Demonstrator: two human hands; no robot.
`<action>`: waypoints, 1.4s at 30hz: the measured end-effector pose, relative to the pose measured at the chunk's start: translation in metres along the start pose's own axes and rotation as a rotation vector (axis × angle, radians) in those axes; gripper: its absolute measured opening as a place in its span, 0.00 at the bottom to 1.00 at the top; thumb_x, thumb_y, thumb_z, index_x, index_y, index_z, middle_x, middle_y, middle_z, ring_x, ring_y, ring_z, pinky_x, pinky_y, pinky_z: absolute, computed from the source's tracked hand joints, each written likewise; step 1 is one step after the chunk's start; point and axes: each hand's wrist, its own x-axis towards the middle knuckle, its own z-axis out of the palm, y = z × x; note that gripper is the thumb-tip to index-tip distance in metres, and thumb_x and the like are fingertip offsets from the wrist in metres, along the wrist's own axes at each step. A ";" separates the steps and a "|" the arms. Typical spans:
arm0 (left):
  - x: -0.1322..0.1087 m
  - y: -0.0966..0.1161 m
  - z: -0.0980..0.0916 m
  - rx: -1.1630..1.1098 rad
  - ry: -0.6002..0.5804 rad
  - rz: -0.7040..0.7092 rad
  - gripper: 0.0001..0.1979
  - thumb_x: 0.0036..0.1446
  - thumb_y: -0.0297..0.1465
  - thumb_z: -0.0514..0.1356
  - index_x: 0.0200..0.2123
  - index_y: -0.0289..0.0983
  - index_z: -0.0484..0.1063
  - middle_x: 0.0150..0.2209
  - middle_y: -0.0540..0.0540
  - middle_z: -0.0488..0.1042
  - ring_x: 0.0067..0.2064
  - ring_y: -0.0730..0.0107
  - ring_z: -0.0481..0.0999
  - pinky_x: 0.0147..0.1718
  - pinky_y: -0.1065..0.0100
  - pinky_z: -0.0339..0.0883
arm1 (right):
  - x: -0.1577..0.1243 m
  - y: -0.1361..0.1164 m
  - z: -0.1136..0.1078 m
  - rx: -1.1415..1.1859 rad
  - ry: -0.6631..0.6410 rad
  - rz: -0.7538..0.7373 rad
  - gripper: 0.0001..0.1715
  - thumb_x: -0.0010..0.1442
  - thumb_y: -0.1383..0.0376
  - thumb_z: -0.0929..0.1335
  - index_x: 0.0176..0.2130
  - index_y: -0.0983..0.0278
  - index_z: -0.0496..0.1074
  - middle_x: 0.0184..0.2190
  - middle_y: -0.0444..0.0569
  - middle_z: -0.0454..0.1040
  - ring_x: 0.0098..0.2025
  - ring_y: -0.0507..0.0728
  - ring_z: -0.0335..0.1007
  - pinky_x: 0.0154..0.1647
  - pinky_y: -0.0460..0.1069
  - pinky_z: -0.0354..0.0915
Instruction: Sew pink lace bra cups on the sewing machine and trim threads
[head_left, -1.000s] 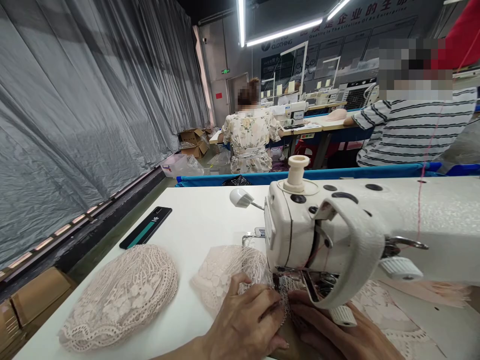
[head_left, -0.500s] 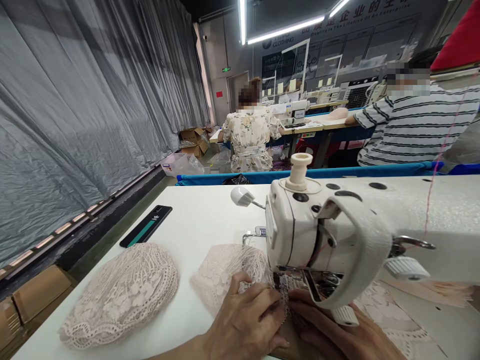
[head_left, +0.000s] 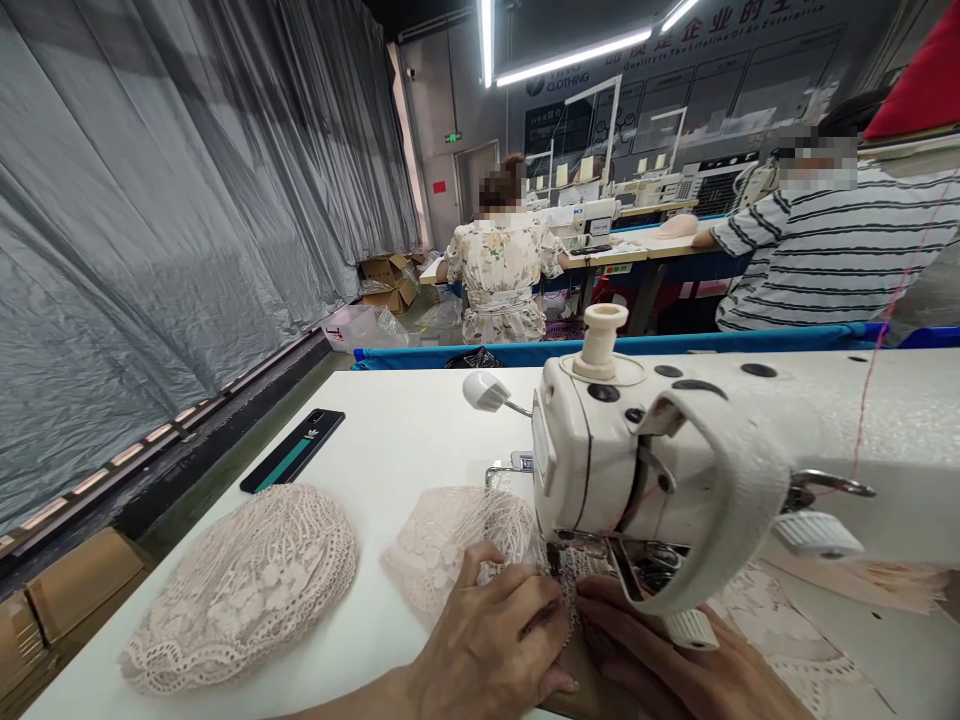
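Observation:
My left hand lies on a piece of pale pink lace just left of the needle of a white sewing machine, fingers curled and pressing the fabric down. My right hand rests on the same lace under the machine's head, fingers flat and close to the left hand; the machine partly hides it. A pink thread runs down to the machine at the right.
A domed pile of lace pieces lies on the white table at the left. A black phone is near the table's left edge. Two people sit at other sewing tables behind. Cardboard boxes stand on the floor at the left.

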 end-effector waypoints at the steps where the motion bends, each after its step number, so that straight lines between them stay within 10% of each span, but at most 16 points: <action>1: 0.000 0.000 0.000 -0.004 -0.002 0.000 0.12 0.58 0.38 0.60 0.37 0.34 0.67 0.42 0.49 0.74 0.44 0.71 0.71 0.46 0.61 0.53 | -0.001 0.001 0.002 0.003 0.011 -0.015 0.16 0.65 0.64 0.60 0.48 0.58 0.72 0.42 0.50 0.78 0.50 0.60 0.71 0.51 0.55 0.69; 42: 0.000 0.008 -0.005 -0.004 -0.078 -0.063 0.13 0.60 0.35 0.58 0.44 0.33 0.67 0.43 0.48 0.74 0.46 0.68 0.70 0.46 0.61 0.54 | -0.002 0.000 0.005 -0.020 0.028 -0.014 0.17 0.64 0.66 0.60 0.49 0.56 0.70 0.46 0.50 0.75 0.51 0.61 0.69 0.48 0.58 0.69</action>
